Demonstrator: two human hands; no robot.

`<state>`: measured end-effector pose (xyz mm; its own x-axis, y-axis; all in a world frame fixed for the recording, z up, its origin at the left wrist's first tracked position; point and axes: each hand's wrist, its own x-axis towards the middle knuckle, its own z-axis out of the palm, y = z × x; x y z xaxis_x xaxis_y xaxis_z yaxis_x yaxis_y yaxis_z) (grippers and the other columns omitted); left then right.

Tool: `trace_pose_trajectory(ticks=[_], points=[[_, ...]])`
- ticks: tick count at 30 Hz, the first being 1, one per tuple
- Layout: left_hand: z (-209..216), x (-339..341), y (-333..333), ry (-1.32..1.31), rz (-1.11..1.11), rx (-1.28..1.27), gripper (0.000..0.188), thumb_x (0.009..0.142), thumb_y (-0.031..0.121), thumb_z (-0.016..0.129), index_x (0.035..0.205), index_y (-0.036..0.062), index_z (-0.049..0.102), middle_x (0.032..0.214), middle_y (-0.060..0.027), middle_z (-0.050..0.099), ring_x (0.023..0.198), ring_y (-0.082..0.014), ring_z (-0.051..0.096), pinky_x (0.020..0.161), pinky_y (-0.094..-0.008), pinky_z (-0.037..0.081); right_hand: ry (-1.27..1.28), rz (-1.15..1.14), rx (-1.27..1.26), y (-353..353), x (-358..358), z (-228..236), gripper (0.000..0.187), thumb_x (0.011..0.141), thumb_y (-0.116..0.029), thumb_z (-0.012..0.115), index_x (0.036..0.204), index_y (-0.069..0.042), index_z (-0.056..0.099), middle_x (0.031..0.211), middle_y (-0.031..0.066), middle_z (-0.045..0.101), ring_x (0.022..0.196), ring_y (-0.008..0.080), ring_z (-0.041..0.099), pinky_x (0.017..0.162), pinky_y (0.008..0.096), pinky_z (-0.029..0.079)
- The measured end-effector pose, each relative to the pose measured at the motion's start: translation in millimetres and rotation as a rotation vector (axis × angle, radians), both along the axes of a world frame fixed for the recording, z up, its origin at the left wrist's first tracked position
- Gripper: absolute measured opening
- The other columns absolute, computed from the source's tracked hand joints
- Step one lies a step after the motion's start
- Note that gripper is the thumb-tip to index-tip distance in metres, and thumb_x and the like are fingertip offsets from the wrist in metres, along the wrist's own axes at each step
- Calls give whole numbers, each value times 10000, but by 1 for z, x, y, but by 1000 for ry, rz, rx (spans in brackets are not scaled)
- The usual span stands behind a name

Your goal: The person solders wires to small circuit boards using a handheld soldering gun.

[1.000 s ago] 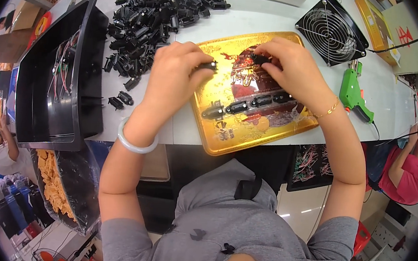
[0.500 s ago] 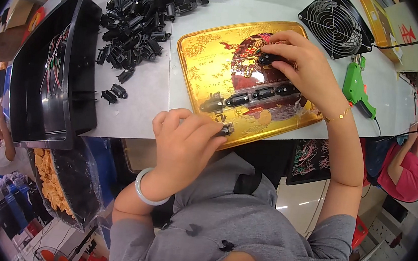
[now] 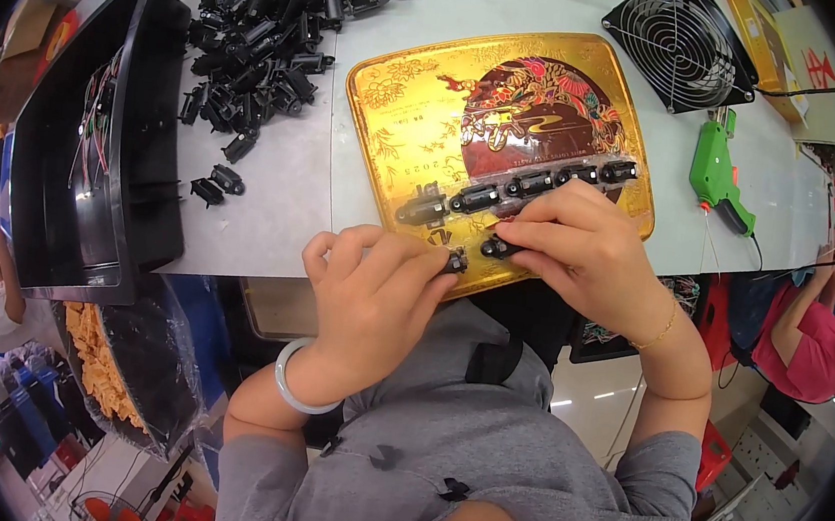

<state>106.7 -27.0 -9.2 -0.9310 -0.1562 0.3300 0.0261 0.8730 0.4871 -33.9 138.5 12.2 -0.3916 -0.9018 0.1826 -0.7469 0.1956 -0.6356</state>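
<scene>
My left hand [image 3: 366, 291] pinches a small black plastic housing [image 3: 456, 260] at the near edge of a gold tray [image 3: 390, 127]. Just right of it, my right hand [image 3: 594, 257] grips another black housing [image 3: 497, 247] between thumb and fingers, its round-holed end pointing left. The two parts are close together, with a narrow gap between them. Beyond my hands, several similar housings [image 3: 474, 199] lie in a slanting row across the tray's printed surface. A clear, glossy patch [image 3: 423, 207] sits at the row's left end.
A heap of black housings [image 3: 268, 35] covers the table's far left, beside a deep black bin [image 3: 138, 133] containing thin wires. A green glue gun [image 3: 715, 174] lies right of the tray, below a black fan [image 3: 681, 47] with a wire guard. Another person [image 3: 803, 333] is at far right.
My right hand has come down toward me with its housing, from over the tray's printed circle to beside my left hand. My left hand stays nearly in place, still pinching its part.
</scene>
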Motion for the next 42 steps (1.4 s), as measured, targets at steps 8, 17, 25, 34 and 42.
trace_pose_trajectory(ticks=[8,17,25,34,42], points=[[-3,-1,1,5,-2,10,216,622,150,734,818,118,650,798,24,575,803,-169,484,752,-320,287,47,29,26,-4,5,-9,227,644,-54,681,866,-53,634,809,45,555,755,227,519,670,313,440],[0,-4,2,-32,-2,-55,217,628,146,721,822,116,629,815,26,569,829,-164,495,771,-332,273,139,29,58,-11,9,-6,142,644,-46,623,784,-33,604,776,43,523,745,213,496,688,311,434],[-19,2,4,63,-5,67,259,642,128,692,876,94,587,876,-14,555,853,-196,495,792,-343,282,192,-45,-59,-35,3,28,227,656,-45,621,881,-42,591,815,39,529,778,237,509,695,329,434],[-31,7,-1,218,-74,230,505,673,200,691,1104,33,488,944,-95,531,883,-257,476,768,-381,321,580,333,-156,-190,-53,-13,197,655,-4,591,839,-73,593,915,28,530,867,211,517,731,296,472],[-36,6,-4,273,-89,305,538,677,205,687,1144,49,467,987,-104,516,860,-273,474,762,-380,330,161,175,6,-149,-67,8,147,720,-104,625,830,-14,586,827,74,548,759,236,553,674,309,464]])
